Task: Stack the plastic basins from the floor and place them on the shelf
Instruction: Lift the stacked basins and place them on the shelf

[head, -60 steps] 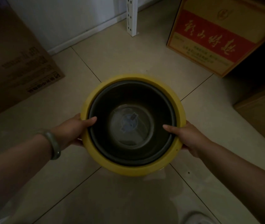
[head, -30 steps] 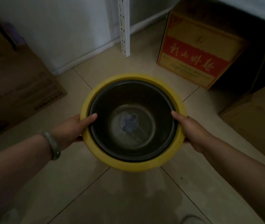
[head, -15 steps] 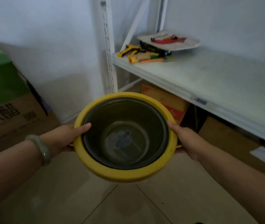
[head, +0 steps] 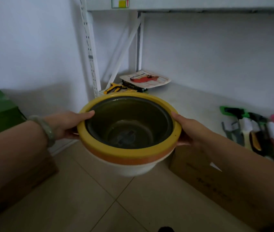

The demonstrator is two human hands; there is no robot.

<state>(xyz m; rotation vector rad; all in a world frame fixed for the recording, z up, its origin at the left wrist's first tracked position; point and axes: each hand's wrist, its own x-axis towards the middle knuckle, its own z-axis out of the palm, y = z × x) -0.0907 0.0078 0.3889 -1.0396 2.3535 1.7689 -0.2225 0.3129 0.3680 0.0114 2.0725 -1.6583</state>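
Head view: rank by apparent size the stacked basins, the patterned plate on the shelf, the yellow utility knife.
1. stacked basins, largest, though held close to the camera, which inflates them.
2. patterned plate, farther back at the shelf corner.
3. yellow utility knife, smallest, partly hidden behind the basin rim.

The scene was dim and flat, with a cool cast on the white wall point(head: 216, 47) and no glare. The floor point(head: 116, 206) and forearms sank into murky shadow. Wide-angle distortion bowed the shelf upright point(head: 90, 52), and the tools at the right edge point(head: 258, 131) were smeared and soft.
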